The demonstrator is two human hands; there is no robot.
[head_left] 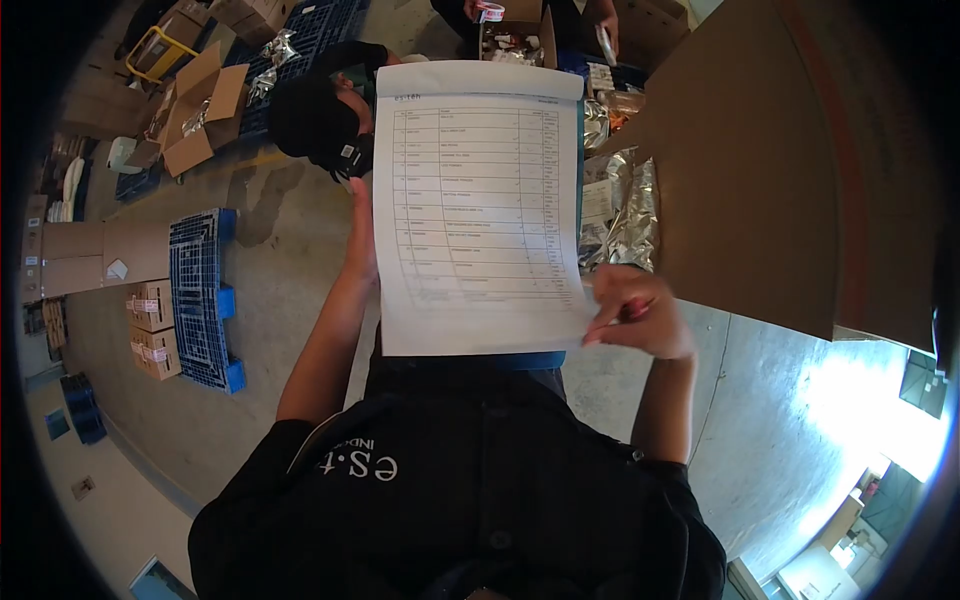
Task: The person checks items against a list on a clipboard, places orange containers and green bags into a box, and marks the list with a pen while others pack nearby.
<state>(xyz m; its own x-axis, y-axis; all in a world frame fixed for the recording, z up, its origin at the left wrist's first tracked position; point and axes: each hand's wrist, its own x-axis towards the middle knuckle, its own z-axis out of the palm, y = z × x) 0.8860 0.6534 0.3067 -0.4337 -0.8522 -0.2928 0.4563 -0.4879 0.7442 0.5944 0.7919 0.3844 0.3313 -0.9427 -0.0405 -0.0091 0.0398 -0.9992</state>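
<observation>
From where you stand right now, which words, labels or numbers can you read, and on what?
"es·teh": heading of the printed sheet, slightly blurred.
"es·t" and "IND": black shirt, upside down here, the rest not visible.
Too small or blurred: the sheet's entries and numbers, carton tape, foil-bag labels, cap tag.

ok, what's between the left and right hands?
In the head view, a printed sheet spans the stretch between the left hand and the right hand.
</observation>
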